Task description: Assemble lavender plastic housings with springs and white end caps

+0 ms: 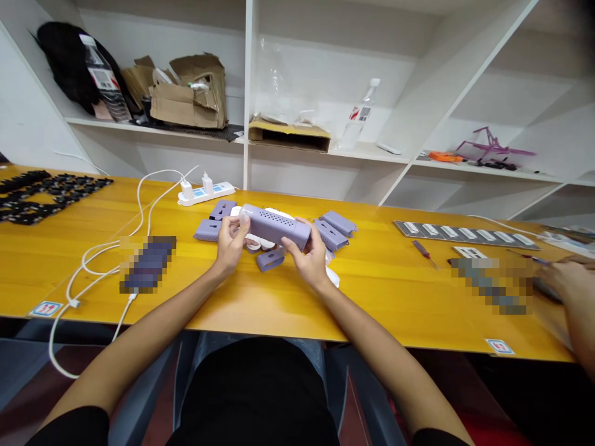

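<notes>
Between my two hands is a long purple plastic casing (274,224) with rows of small holes, raised over the table and slightly tilted. My left hand (231,243) grips its left end, the thumb on the front. Around its right end closes my right hand (310,255), thumb pressed on the lower side. Below the casing lies a short purple sleeve-like piece (270,260). More purple casings lie to the left (207,230) and to the right (338,224). White rounded parts (260,241) show behind the casing, partly hidden by it and my hands.
At left, a phone (149,265) is plugged into a white cable beside a power strip (207,192) and black parts (51,193). Rightward are a screwdriver (424,253), a strip of white pieces (467,234) and another person's hand (574,285). Shelves hold bottles and cardboard boxes (188,102).
</notes>
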Motion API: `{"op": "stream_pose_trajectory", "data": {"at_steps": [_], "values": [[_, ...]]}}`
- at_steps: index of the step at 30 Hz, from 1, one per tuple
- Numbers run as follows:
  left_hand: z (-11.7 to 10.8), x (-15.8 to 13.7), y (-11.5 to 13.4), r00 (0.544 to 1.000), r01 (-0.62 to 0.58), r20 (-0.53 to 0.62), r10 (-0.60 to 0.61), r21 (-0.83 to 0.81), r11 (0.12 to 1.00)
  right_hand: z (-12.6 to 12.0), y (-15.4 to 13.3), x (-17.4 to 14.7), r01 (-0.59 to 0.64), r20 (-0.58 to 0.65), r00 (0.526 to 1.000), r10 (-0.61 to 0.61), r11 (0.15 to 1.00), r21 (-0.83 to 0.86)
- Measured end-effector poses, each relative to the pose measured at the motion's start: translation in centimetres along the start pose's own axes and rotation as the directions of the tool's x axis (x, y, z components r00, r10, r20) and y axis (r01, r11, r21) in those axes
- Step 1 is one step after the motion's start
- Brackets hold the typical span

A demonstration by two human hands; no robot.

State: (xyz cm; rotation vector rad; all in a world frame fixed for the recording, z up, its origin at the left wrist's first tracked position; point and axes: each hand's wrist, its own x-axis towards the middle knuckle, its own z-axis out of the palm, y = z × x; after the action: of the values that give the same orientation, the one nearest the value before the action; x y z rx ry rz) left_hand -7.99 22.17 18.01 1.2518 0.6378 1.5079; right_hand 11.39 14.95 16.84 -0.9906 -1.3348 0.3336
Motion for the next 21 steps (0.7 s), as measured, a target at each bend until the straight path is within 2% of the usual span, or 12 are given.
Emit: {"op": "stream_pose_trajectory", "data": {"at_steps": [5,8,11,14,17,19,21], "values": [[-0.1,-0.2,-0.1,0.994,-0.031,0.108,0.023,0.078,0.996,-1.0,0.2,1.1,-0.087,-0.112,0.988,0.103,0.986,0.145],[0.0,-0.8,0.0,0.976,-0.026,0.219,0.002,0.104,0.994,-1.3,0.7,1.7,-0.153,-0.116,0.975,0.188,0.953,0.260],[-0.1,-1.2,0.1,0.959,-0.035,0.282,-0.010,0.154,0.987,-1.2,0.9,2.1,-0.250,-0.092,0.947,0.308,0.884,0.395],[-0.3,-1.0,-0.3,0.959,-0.052,0.282,-0.012,0.218,0.975,-0.9,0.5,2.2,-0.342,-0.063,0.905,0.421,0.808,0.480],[-0.6,-0.6,-0.9,0.967,-0.041,0.255,-0.019,0.229,0.973,-0.7,0.1,2.3,-0.401,-0.058,0.869,0.492,0.767,0.500],[-0.6,-0.4,-1.2,0.967,-0.031,0.252,-0.030,0.235,0.972,-0.9,0.1,2.5,-0.400,-0.092,0.853,0.513,0.758,0.515],[-0.6,-0.5,-1.4,0.964,-0.084,0.268,0.002,0.297,0.951,-1.2,0.2,2.8,-0.370,-0.158,0.838,0.522,0.757,0.539]]}}
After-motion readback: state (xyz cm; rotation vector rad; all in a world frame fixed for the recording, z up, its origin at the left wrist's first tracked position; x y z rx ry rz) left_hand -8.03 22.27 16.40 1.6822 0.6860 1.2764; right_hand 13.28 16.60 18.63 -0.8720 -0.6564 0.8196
